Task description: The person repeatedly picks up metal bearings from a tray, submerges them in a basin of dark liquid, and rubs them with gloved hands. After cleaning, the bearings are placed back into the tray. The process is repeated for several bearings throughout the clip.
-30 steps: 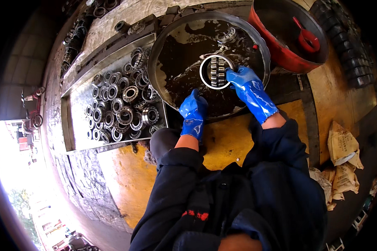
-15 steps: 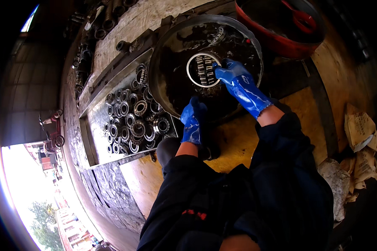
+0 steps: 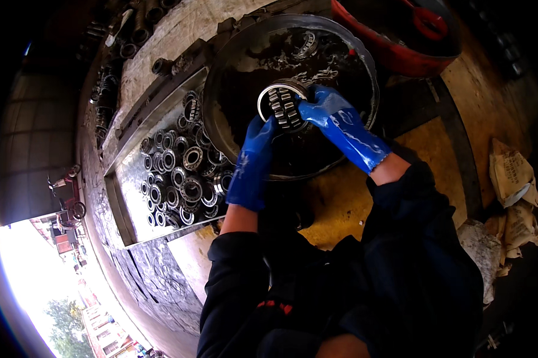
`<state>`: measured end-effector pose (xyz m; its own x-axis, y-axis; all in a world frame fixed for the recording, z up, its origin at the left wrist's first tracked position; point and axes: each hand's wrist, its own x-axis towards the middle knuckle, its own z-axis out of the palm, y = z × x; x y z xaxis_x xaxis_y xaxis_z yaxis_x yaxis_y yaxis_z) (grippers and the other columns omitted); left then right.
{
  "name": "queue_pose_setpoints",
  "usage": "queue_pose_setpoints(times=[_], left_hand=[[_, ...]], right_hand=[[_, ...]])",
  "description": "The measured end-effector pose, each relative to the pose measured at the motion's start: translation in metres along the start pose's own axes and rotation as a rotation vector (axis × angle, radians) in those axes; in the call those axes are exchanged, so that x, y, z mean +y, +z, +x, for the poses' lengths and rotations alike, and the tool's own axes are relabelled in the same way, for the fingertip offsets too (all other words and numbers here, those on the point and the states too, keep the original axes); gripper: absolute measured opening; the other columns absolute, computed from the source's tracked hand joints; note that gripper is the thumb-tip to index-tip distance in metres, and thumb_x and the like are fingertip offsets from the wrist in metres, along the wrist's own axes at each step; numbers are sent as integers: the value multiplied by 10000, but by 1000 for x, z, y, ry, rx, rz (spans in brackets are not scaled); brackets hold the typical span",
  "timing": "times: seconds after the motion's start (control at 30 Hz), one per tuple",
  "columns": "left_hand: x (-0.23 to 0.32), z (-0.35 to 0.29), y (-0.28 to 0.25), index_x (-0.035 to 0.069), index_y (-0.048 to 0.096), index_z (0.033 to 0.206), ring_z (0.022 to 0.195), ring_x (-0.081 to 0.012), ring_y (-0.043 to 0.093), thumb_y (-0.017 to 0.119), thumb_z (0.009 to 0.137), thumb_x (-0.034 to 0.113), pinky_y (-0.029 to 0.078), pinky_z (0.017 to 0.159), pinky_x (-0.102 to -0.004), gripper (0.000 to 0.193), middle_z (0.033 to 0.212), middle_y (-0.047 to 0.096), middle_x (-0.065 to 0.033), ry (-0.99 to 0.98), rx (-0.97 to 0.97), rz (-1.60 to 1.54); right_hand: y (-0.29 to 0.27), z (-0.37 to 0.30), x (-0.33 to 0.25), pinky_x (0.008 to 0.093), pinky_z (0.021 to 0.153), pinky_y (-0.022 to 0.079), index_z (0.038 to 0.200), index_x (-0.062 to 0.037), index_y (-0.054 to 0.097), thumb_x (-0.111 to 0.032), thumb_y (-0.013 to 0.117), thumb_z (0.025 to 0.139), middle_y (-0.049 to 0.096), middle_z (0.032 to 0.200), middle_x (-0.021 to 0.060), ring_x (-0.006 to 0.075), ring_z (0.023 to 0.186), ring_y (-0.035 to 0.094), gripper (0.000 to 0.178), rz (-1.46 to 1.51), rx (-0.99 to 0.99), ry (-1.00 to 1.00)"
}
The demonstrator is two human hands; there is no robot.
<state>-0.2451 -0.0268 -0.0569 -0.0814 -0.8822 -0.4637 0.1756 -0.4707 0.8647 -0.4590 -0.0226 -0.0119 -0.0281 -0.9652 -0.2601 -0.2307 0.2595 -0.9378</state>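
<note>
Two blue-gloved hands of yours at one big roller bearing. Your right hand has thumb and fingers closed on the bearing's right side; some fingers hidden behind it. Your left hand is at its lower-left edge, fingertips at or just beside the ring; glove dark there, can't tell if they grip or only touch. Bearing tilted, bright outer ring up and left, two rows of rollers showing within and below it. It's over the round metal basin of dark liquid, in front of you; can't tell if its underside meets the surface. Farther in the basin: another bearing piece, plus a small red bit near the far right. Left of the basin, just beside it, a shallow metal tray with a heap of smaller bearings. Beyond that tray, a lone ring-shaped part. Upper right, a red tub, red scoop inside. Yellow board under your arms, crumpled paper sacks far right.
</note>
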Motion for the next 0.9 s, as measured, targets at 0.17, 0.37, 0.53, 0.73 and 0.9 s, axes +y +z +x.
queue_pose_setpoints(times=[0.17, 0.37, 0.53, 0.73, 0.9], left_hand=[[-41, 16, -4, 16, 592, 1314, 924, -188, 687, 673, 987, 267, 560, 787, -304, 419, 1065, 714, -84, 279, -79, 16], [-24, 34, -3, 17, 685, 1077, 876, -350, 730, 655, 924, 341, 570, 768, -456, 359, 935, 740, -200, 222, 200, 852], [7, 18, 0, 211, 686, 1147, 901, -353, 727, 633, 939, 468, 572, 801, -478, 335, 995, 750, -150, 288, 311, 1296], [13, 19, 4, 268, 673, 1166, 867, -325, 734, 619, 971, 462, 582, 768, -448, 281, 906, 741, -128, 349, 296, 1361], [4, 13, 4, 190, 691, 1153, 776, -296, 730, 663, 973, 322, 583, 711, -382, 225, 827, 738, -116, 679, 378, 1111]], right_hand=[[13, -2, -3, 361, 831, 546, 1136, 17, 700, -281, 650, 865, 739, 959, 181, 251, 884, 714, 406, -93, -18, 1], [16, 8, 5, 347, 796, 557, 1129, 16, 706, -303, 674, 863, 730, 886, 169, 231, 825, 711, 417, -160, -6, 103], [20, 1, -4, 314, 782, 539, 1152, 8, 703, -295, 663, 911, 716, 892, 106, 169, 815, 665, 389, -186, -82, 213], [18, -3, 20, 299, 834, 566, 1308, 29, 623, -268, 638, 954, 715, 1016, 115, 168, 888, 682, 462, 50, -172, 290], [21, -12, 4, 287, 741, 539, 1221, 46, 662, -263, 646, 932, 707, 930, 93, 146, 806, 656, 423, 179, -49, 254]])
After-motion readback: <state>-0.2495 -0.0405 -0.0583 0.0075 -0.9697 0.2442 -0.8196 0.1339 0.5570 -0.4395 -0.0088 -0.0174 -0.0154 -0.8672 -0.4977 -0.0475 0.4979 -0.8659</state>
